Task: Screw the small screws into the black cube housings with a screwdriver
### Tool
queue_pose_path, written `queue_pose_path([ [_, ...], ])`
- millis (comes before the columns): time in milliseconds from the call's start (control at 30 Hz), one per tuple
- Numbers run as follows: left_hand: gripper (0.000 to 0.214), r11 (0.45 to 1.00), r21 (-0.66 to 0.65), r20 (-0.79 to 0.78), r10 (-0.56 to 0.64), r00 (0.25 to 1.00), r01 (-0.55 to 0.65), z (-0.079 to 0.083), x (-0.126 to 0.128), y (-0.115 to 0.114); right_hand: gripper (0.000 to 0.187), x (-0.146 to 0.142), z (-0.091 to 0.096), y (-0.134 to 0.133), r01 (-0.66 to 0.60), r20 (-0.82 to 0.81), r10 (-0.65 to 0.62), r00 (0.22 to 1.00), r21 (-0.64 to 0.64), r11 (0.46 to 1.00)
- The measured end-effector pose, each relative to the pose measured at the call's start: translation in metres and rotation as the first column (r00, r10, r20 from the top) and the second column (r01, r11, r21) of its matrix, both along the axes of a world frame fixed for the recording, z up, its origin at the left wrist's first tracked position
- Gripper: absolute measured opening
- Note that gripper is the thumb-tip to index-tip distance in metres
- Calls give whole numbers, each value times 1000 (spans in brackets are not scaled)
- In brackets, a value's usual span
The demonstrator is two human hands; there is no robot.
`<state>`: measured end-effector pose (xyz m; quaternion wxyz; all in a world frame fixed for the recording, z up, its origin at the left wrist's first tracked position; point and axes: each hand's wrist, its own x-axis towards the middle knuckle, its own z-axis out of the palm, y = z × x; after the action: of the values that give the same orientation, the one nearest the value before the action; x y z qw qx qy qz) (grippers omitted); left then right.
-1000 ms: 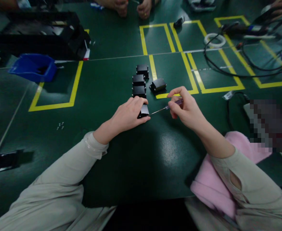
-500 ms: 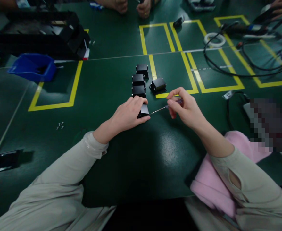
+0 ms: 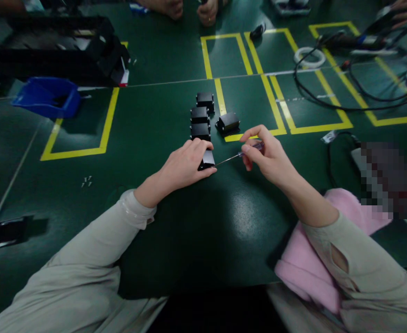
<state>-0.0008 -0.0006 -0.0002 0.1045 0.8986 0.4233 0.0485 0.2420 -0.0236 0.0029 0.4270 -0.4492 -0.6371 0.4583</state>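
My left hand (image 3: pixel 188 162) is closed around a small black box (image 3: pixel 208 158) on the green table, covering much of it. In my right hand (image 3: pixel 266 152) is a screwdriver (image 3: pixel 240 154) with a clear purplish handle, gripped by the fingers. Its thin shaft points left, and the tip meets the box's lower right corner beside my left thumb. Beyond my left hand, more black boxes stand in a column, the nearest (image 3: pixel 200 131) just past my fingers. Another black box (image 3: pixel 228 122) sits apart to their right, slightly turned.
Several small screws (image 3: pixel 87 181) lie left of my left hand. Farther left are a blue bin (image 3: pixel 47 97) and a large black tray (image 3: pixel 58 46). A pink cloth (image 3: pixel 307 263) is under my right forearm. Cables (image 3: pixel 328 106) loop at right. Another person's hands (image 3: pixel 208 11) are across the table.
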Motion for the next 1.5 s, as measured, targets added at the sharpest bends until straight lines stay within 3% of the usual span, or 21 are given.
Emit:
queue_pose_path([
  [367, 52, 1000, 5, -3, 0, 1000, 0, -1, 0, -1, 18, 1, 2, -2, -5, 28, 4, 1000, 16, 1000],
  [667, 52, 1000, -11, 1, 2, 1000, -2, 1, 0, 0, 11, 1, 0, -1, 0, 29, 0, 1000, 9, 1000],
  [867, 51, 1000, -11, 4, 7, 1000, -7, 2, 0, -1, 21, 2, 3, -2, 11, 59, -12, 998, 16, 1000],
  [1167, 51, 1000, -3, 6, -3, 1000, 3, 0, -1, -1, 11, 1, 0, -1, 17, 38, -17, 999, 9, 1000],
  [1333, 52, 1000, 11, -1, -6, 1000, 6, 0, 0, -1, 22, 1, 2, -2, 30, 29, -30, 999, 10, 1000],
  [1500, 52, 1000, -4, 0, -3, 1000, 3, 1, 0, -1, 14, 0, 2, -1, 39, 38, -40, 998, 8, 999],
])
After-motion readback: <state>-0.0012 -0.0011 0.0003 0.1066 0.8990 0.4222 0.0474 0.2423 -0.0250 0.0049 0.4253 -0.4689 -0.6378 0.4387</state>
